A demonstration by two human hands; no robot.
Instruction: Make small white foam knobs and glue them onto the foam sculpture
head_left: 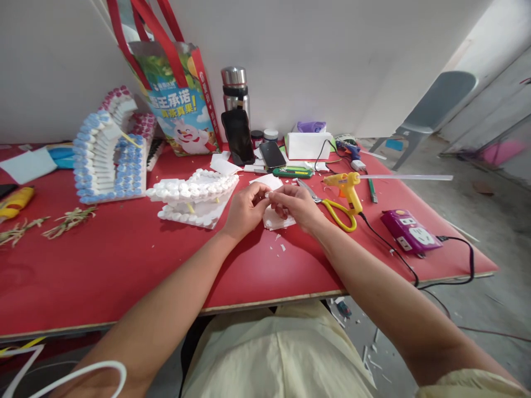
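My left hand (248,209) and my right hand (297,204) meet over the middle of the red table. Between their fingertips is a small white piece (267,194), mostly covered by the fingers, and both hands are closed on it. Under them lies a stack of white paper pieces (279,220), with small white scraps (282,247) in front. Left of my left hand stands a model built of white rounded pieces (194,187) on a white board. To the right of my right hand are yellow-handled scissors (341,216) and a yellow glue gun (349,188) with a long clear glue stick.
A purple power socket (410,231) with a black cable sits at the right edge. Behind are a phone (272,155), a green cutter (292,173), a steel flask (234,83) and a shopping bag (182,105). Blue-and-white models (108,157) and dried sprigs (68,221) occupy the left.
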